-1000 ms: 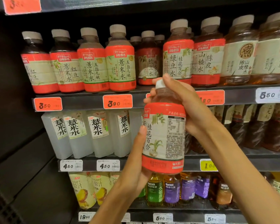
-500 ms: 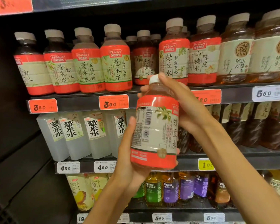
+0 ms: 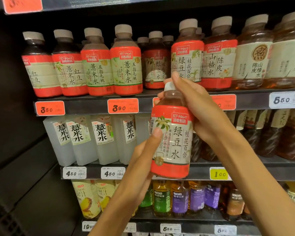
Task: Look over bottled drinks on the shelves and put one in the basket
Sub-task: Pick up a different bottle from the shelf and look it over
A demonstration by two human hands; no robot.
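A bottle (image 3: 173,142) with a red and cream label and a white cap is held upright in front of the shelves, its front label facing me. My right hand (image 3: 197,110) grips its neck and shoulder from the right, one finger over the cap. My left hand (image 3: 141,160) holds its lower body from the left, thumb pressed on the label. No basket is in view.
The top shelf (image 3: 95,106) carries a row of similar red-labelled bottles (image 3: 126,65) and amber ones (image 3: 252,55). Clear square bottles (image 3: 99,138) fill the middle shelf, dark bottles (image 3: 286,133) to the right. Small juice and tea bottles (image 3: 179,198) stand below. A dark cabinet wall lies left.
The bottle has been turned in my hands: the back with small print faced me, then the barcode side, now the front label. Both hands kept their hold.
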